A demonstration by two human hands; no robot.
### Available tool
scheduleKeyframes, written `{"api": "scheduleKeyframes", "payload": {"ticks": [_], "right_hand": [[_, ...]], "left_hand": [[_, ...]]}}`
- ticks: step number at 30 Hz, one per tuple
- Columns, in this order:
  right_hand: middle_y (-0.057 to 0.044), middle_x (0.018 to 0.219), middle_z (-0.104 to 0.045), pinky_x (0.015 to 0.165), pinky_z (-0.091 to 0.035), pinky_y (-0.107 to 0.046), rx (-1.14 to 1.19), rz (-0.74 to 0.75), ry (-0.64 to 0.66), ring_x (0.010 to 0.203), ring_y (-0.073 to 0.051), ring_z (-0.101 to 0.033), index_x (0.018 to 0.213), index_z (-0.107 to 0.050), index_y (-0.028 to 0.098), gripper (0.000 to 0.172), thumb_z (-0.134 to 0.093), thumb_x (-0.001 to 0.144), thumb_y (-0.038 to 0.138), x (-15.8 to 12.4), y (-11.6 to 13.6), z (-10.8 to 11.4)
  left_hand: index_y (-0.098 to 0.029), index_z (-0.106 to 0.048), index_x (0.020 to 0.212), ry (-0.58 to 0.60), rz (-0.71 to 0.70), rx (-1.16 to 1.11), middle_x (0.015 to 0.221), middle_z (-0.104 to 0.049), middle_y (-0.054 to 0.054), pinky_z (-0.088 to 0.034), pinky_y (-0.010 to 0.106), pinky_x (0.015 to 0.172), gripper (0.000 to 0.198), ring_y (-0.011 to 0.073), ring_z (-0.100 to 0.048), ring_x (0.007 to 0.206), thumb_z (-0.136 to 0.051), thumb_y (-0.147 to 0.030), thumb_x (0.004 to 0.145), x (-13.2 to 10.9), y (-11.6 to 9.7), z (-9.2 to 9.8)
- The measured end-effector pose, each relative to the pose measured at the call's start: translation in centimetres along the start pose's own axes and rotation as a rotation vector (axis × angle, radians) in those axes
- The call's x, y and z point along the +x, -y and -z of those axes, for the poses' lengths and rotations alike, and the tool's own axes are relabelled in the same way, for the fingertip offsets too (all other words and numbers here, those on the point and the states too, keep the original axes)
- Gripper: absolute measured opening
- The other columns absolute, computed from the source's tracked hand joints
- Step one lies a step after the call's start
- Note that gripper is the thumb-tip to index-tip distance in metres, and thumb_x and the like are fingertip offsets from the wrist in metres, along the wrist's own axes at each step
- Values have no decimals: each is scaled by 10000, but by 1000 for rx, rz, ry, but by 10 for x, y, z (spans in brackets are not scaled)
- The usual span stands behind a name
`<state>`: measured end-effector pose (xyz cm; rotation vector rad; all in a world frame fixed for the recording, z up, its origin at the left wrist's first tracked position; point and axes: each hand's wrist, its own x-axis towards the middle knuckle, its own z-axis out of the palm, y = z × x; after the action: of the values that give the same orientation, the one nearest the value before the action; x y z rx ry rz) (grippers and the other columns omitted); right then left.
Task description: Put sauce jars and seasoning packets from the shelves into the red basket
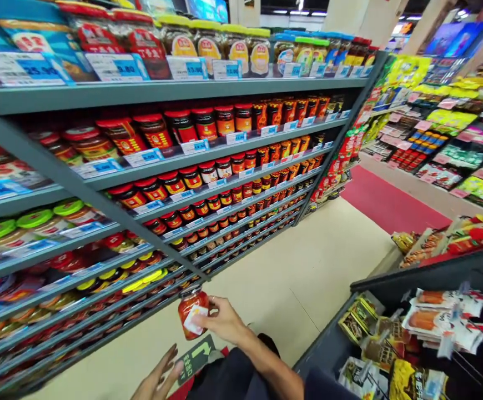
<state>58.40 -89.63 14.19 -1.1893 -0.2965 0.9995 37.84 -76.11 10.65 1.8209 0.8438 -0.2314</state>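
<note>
My right hand [225,321] grips a glass jar [193,325] of red contents with a dark lid and a pale label. The thumb lies over the label, and the other fingers are partly hidden behind the jar. Below and to the left, my left hand [160,378] is open and holds nothing, its fingers stretched toward the jar. Beyond its fingertips shows a dark green exit sign [197,358] with a light arrow, seemingly on the floor. In front of me, shelves [225,145] carry rows of red-lidded sauce jars [203,123].
Yellow-lidded jars [235,47] stand on the top shelf above price tags [227,70]. At right, a dark rack [364,286] holds hanging snack packets [443,318]. The pale floor [283,283] runs between, toward a red mat [391,200] and more packaged goods [453,119].
</note>
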Motion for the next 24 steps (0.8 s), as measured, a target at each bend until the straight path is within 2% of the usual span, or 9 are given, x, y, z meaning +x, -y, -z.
{"api": "scheduleKeyframes", "payload": {"ticks": [2, 4, 7, 10, 14, 18, 20, 24], "right_hand": [[-55, 1030, -757, 792, -575, -318, -27, -4, 21, 855, -187, -692, 1160, -745, 175, 708, -919, 594, 563, -3, 1, 5], [-60, 1018, -767, 805, -586, -334, -34, -22, 58, 861, -196, -703, 1128, -747, 170, 672, -899, 617, 578, -7, 0, 10], [-81, 1021, -780, 801, -606, -359, -47, -73, 67, 860, -216, -723, 1071, -744, 163, 643, -881, 620, 600, -10, -2, 14], [-113, 1068, -785, 831, -612, -372, -100, -71, 104, 939, -251, -735, 1091, -734, 153, 605, -858, 675, 573, -3, -4, 10], [-126, 1096, -786, 858, -613, -386, -153, -78, 203, 988, -277, -742, 1126, -726, 140, 560, -826, 746, 538, 4, -10, -8], [-129, 1095, -788, 859, -616, -394, -176, -89, 229, 992, -285, -747, 1114, -721, 142, 533, -829, 755, 521, -1, -23, -33], [-129, 1100, -787, 858, -616, -394, -186, -92, 236, 989, -283, -748, 1121, -717, 146, 547, -844, 739, 515, -3, -33, -49], [-126, 1074, -792, 858, -610, -392, -211, -96, 197, 973, -277, -743, 1097, -727, 145, 572, -860, 705, 540, -4, -59, -95]], "left_hand": [[-125, -495, 1487, -56, -4, -115, 1506, -548, 174, -449, 493, 1162, 952, 340, -544, 1387, -559, -784, 803, 2, -10, -3], [-150, -484, 1493, -145, -9, -171, 1529, -530, 161, -395, 496, 1200, 936, 326, -524, 1409, -528, -799, 820, -6, -26, -7], [-125, -526, 1463, -209, -4, -172, 1540, -512, 181, -314, 477, 1247, 995, 317, -483, 1445, -472, -862, 798, -26, -51, -15], [-82, -431, 1538, -243, 44, -158, 1605, -417, 188, -245, 432, 1277, 1021, 286, -398, 1504, -376, -843, 860, -40, -59, -16], [-54, -292, 1603, -223, 125, -144, 1670, -271, 186, -158, 408, 1299, 1063, 271, -263, 1564, -304, -839, 886, -54, -42, -11], [-86, -173, 1638, -188, 106, -184, 1707, -61, 145, -90, 422, 1306, 1048, 269, -100, 1593, -267, -827, 903, -67, -17, -3], [-124, -136, 1647, -181, 80, -216, 1709, -25, 107, -88, 414, 1308, 970, 247, -60, 1593, -201, -785, 941, -75, -4, 9], [-190, -147, 1648, -110, 55, -274, 1707, -75, 56, -83, 412, 1307, 859, 227, -50, 1588, -123, -729, 979, -97, 31, 44]]}}
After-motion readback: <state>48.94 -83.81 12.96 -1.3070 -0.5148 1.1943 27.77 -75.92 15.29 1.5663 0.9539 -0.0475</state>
